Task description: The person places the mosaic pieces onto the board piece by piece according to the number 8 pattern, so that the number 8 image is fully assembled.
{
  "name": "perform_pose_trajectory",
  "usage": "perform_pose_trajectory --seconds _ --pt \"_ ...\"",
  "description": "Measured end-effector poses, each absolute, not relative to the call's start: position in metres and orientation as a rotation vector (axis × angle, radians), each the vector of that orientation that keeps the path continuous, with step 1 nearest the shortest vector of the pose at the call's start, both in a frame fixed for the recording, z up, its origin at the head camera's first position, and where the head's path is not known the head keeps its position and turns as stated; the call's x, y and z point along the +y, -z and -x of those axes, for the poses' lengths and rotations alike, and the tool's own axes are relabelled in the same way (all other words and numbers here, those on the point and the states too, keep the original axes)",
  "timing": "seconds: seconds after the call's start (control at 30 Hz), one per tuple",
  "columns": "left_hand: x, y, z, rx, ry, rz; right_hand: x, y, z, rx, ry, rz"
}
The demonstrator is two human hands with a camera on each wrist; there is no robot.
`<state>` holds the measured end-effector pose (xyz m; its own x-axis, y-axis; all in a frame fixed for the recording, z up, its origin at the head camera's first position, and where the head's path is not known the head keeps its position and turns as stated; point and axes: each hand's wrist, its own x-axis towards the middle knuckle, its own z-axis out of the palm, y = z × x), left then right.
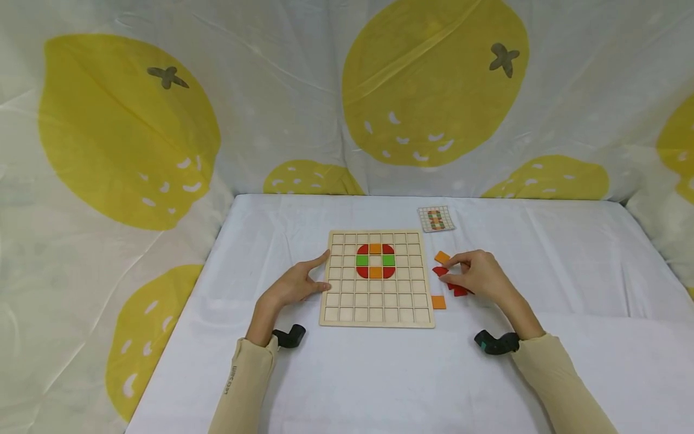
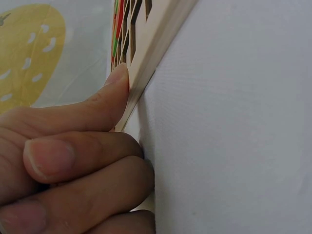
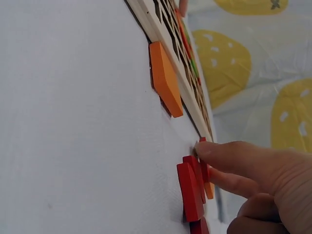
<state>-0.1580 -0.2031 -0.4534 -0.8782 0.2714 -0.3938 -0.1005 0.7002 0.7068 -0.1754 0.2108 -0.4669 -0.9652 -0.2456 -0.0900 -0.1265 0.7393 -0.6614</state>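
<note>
Beige sleeves (image 1: 251,377), gridded board (image 1: 375,299) between hands (image 1: 293,284) (image 1: 479,274), red pieces (image 3: 190,192) at right fingertips (image 1: 449,278)

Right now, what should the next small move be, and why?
Probably lift the red piece onto the board, just below the pattern: the right hand pinches that piece, and the small card appears to show a taller figure than the board holds.

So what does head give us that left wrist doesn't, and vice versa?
Head only: the pattern card, right hand, loose orange tiles and loose red pieces.
Left wrist only: the edge thickness of the board by the left hand, and clear nails on the folded fingers.
Both: the board, left hand touching it, green pieces set in it, white cloth, lemon-print backdrop.
</note>
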Motion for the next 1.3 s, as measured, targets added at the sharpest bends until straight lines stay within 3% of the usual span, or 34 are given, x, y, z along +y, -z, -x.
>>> perform_pose_trajectory --seconds 0.23,0.7,1.3 --pt "-0.202 0.454 0.158 2.431 -1.051 -0.121 0.199 0.462 0.171 2.801 1.168 0.215" --pt "-0.202 0.454 0.158 2.440 -1.041 -0.108 0.131 0.467 0.148 2.718 1.241 0.348" --pt "-0.203 0.455 0.159 2.436 -1.037 -0.105 0.122 0.477 0.143 2.773 1.273 0.384"
